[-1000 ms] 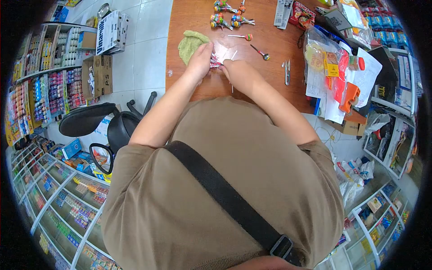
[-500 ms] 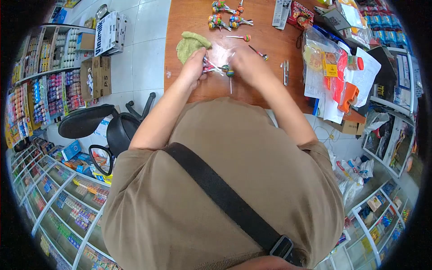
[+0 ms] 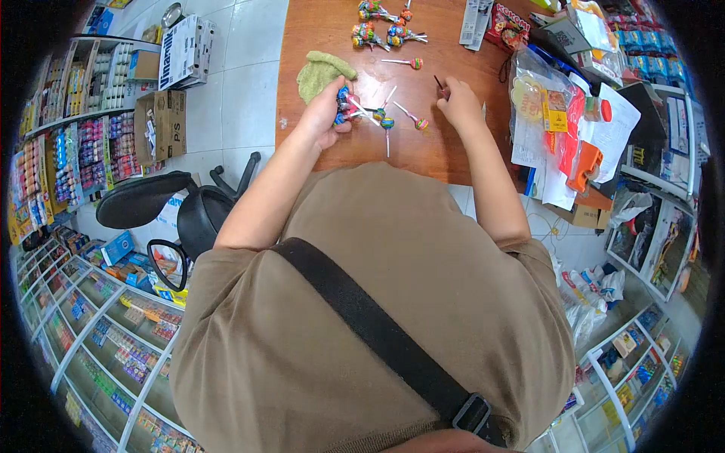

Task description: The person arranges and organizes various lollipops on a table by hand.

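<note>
Rightward from the middle of the brown wooden table (image 3: 317,143) went the right hand (image 3: 458,102) since half a second before, and its thumb and forefinger pinched the end of a single lollipop with a thin dark stick (image 3: 439,83). The left hand (image 3: 323,115) stayed beside the crumpled green cloth (image 3: 319,72), fingers curled tight round a small bunch of colourful wrapped lollipops (image 3: 343,104). Two loose white-stick lollipops (image 3: 387,123) lay on the table between the hands.
</note>
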The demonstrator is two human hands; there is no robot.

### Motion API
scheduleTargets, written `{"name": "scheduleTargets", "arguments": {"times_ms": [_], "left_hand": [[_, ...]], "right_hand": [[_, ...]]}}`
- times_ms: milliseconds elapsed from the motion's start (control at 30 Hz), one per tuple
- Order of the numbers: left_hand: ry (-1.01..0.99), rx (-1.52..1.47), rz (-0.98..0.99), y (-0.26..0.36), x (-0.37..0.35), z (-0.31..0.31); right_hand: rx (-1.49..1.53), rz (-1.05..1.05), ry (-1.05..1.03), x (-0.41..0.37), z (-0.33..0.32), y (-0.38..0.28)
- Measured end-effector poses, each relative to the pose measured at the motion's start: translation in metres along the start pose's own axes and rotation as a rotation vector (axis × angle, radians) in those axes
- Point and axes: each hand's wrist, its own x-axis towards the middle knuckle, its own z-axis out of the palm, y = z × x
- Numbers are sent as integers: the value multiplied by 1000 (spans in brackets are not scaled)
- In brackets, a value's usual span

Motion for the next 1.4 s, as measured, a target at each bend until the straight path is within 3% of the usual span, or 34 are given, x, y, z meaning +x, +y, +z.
{"name": "scheduleTargets", "arguments": {"times_ms": [167,267,367,567,667,767,800,933,1033,1133,1233,1367,1400], "left_hand": [[-10,-29,-23,0,2,-3],[9,-37,-34,-2,7,-10],[31,-29,-47,-6,11,-17],[66,-53,-34,-4,6,-12],[50,-58,-31,-3,1,-12],[41,-39,-39,-5,0,-9],[41,-29,-44,-6,0,-8],[49,20,-55,-13,4,-1],[69,26,-65,-12,3,3],[74,-5,-64,-8,3,-4],[67,-39,-68,-7,4,-19],[101,-43,-68,-8,0,-17],[107,-42,-68,-8,0,-16]], "right_hand": [[-71,58,6,-3,6,5],[-102,-201,272,-13,-4,-21],[-44,-521,-53,-22,2,-52],[-208,-396,-138,-34,50,-74],[-76,-331,-69,-37,31,-81],[347,-357,38,-25,16,-73],[468,-271,-27,-27,-7,-85],[924,-306,-159,-31,-40,-116],[602,-410,-83,-26,-47,-122],[592,-173,13,-7,-34,-102],[204,-221,60,6,2,-58],[113,-103,-64,0,14,-47],[91,-172,12,-2,19,-44]]}}
